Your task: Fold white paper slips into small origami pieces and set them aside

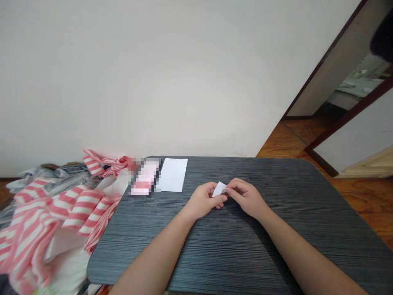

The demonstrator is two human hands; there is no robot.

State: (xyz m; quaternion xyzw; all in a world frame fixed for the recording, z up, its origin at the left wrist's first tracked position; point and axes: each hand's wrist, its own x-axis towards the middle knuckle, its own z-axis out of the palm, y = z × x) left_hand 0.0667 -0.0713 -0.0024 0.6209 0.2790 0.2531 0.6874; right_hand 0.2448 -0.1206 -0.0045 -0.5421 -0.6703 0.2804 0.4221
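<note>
A small piece of white paper [219, 189], which looks folded, is held between both hands above the middle of the dark table [147, 241]. My left hand [204, 200] is closed on its left side, with the thumb across the lower edge and the fingers behind. At the paper's right end, the thumb and forefinger of my right hand [245, 196] pinch its edge. The fingertips partly hide the paper. Left of my hands, a stack of white paper sheets [174, 175] lies flat near the table's far edge.
A pixelated, phone-like object [145, 176] lies left of the paper stack. Red-and-white striped cloth [82, 205] and plastic bags [58, 184] are heaped beyond the table's left edge. A white wall [172, 82] stands behind; a doorway [325, 90] opens at the right over wooden floor [282, 139].
</note>
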